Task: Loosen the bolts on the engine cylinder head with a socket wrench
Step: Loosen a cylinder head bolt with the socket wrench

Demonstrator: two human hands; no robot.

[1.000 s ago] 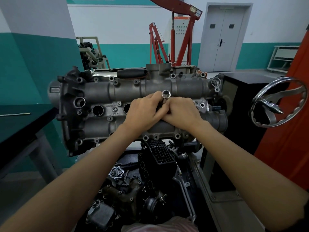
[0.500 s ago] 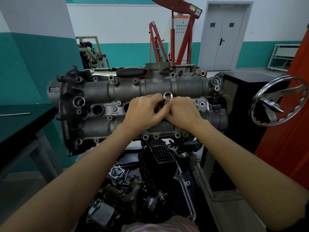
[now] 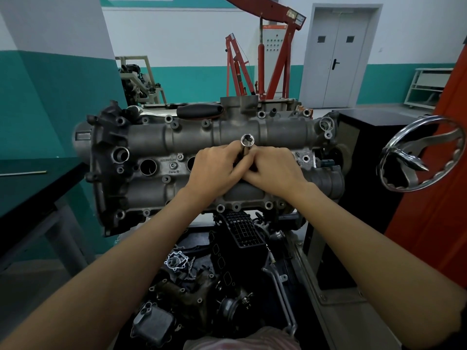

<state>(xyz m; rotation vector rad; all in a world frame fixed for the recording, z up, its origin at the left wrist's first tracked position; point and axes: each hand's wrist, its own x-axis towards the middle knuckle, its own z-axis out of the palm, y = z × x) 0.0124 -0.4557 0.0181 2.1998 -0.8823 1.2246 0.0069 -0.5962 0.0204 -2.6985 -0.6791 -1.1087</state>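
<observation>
Cylinder head (image 3: pixel 177 147) sits centre, both hands (image 3: pixel 217 170) meeting on it around a socket (image 3: pixel 247 140); worktop (image 3: pixel 27 183) left, handwheel (image 3: pixel 422 152) right, hoist (image 3: pixel 273 46) behind, engine parts (image 3: pixel 202 286) below.

red engine hoist (image 3: pixel 275 46), grey double door (image 3: pixel 338 56), chrome handwheel (image 3: pixel 419 155)

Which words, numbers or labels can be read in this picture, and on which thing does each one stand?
Nothing can be read with certainty.
Raised letters on the engine cover: two short lines, too blurred to quote.
Sticker on the red crane arm: too small to read.
Grey control box behind the crane: small marks at the top, not readable.
The socket between the left hand and right hand: no marking visible.
</observation>
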